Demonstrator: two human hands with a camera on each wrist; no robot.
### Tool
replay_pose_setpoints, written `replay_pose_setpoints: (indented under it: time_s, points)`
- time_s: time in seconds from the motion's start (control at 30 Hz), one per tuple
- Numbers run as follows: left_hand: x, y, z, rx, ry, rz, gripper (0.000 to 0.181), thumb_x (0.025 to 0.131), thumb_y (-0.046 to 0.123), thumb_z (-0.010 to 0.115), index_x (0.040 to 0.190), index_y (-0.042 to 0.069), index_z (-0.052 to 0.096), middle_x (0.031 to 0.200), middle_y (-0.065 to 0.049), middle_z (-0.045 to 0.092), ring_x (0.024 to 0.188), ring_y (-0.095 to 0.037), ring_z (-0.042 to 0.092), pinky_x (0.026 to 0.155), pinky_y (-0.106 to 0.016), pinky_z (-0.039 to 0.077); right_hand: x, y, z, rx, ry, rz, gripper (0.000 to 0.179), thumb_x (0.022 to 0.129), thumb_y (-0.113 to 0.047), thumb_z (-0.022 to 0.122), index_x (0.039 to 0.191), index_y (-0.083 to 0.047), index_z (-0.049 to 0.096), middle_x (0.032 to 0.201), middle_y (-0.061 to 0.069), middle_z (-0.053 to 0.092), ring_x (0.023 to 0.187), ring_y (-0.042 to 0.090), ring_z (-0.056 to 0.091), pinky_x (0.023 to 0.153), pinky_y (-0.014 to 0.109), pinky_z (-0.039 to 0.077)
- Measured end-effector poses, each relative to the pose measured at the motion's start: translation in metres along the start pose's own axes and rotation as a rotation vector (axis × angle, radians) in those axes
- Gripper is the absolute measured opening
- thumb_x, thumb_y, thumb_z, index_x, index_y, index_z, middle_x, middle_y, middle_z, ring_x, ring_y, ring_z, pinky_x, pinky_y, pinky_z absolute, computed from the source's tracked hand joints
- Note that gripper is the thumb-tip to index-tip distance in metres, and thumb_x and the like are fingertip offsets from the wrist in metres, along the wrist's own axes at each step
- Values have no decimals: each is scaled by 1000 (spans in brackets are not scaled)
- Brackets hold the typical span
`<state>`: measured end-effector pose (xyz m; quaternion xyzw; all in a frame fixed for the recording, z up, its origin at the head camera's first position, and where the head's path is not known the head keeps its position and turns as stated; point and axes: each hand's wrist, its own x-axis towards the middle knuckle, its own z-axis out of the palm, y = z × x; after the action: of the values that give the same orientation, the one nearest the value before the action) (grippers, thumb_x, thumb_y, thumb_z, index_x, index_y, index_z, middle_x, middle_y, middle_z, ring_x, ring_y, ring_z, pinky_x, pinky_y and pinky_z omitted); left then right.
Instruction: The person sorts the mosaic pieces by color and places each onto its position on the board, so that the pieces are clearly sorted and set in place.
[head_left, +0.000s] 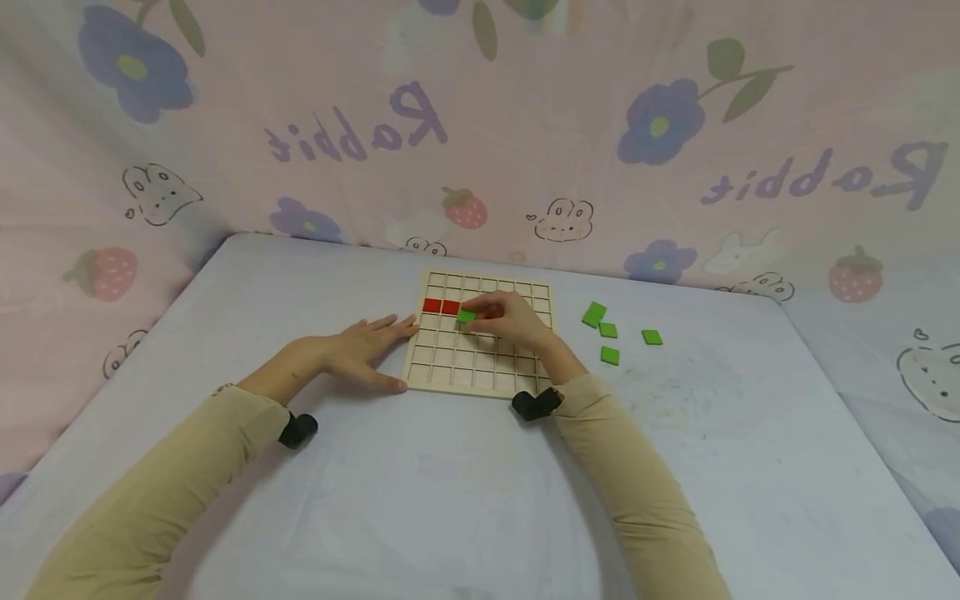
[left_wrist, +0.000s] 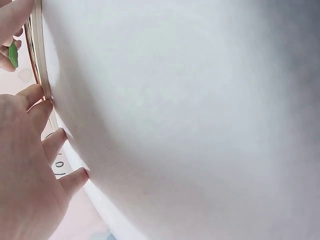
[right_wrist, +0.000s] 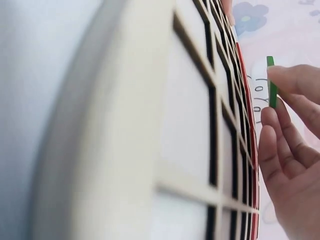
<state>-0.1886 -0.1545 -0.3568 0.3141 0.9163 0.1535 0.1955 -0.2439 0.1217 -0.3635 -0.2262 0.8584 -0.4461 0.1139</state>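
A light wooden grid board [head_left: 474, 379] lies flat on the white table, divided into small square cells. Two red tiles [head_left: 441, 307] show side by side in its upper left part; more red is glimpsed under the right hand. Between thumb and fingers the right hand [head_left: 517, 319] pinches a green square tile [head_left: 467, 317] above the board. The right wrist view shows that green tile [right_wrist: 272, 82] on edge, apart from the grid. With fingers spread, the left hand [head_left: 360, 350] rests on the table, its fingertips touching the board's left edge.
Right of the board lie several loose green tiles [head_left: 609, 356], two of them close together or touching. One green tile [head_left: 652, 337] sits farther right by itself. Behind the table [head_left: 420, 500] hangs a printed cloth [head_left: 510, 125] with rabbits, flowers and strawberries.
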Motion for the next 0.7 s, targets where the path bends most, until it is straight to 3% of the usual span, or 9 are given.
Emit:
replay_pose_setpoints:
  time_s: [0.17, 0.4, 0.7]
  points:
    - [-1, 1, 0, -12, -13, -16, 92, 87, 50, 63, 154, 7, 16, 162, -13, 7, 148, -37, 2, 114, -65, 5, 4, -5, 5, -2, -7, -4, 32, 85, -12, 72, 117, -6, 69, 105, 9, 66, 89, 18, 59, 72, 24, 45]
    - [-1, 1, 0, -2, -23, -14, 94, 86, 51, 60, 154, 6, 14, 162, -14, 6, 148, -39, 2, 113, -66, 5, 10, -6, 13, -28, -10, 6, 32, 87, -15, 71, 118, -8, 69, 118, 8, 64, 97, 19, 59, 78, 25, 47]
    - [0, -1, 1, 9, -50, -40, 96, 87, 56, 58, 155, 10, 9, 163, -9, 0, 149, -35, -2, 115, -63, 1, 16, -11, 22, -8, -13, -9, 29, 87, -12, 70, 116, -7, 70, 106, 8, 66, 86, 16, 57, 71, 21, 44]
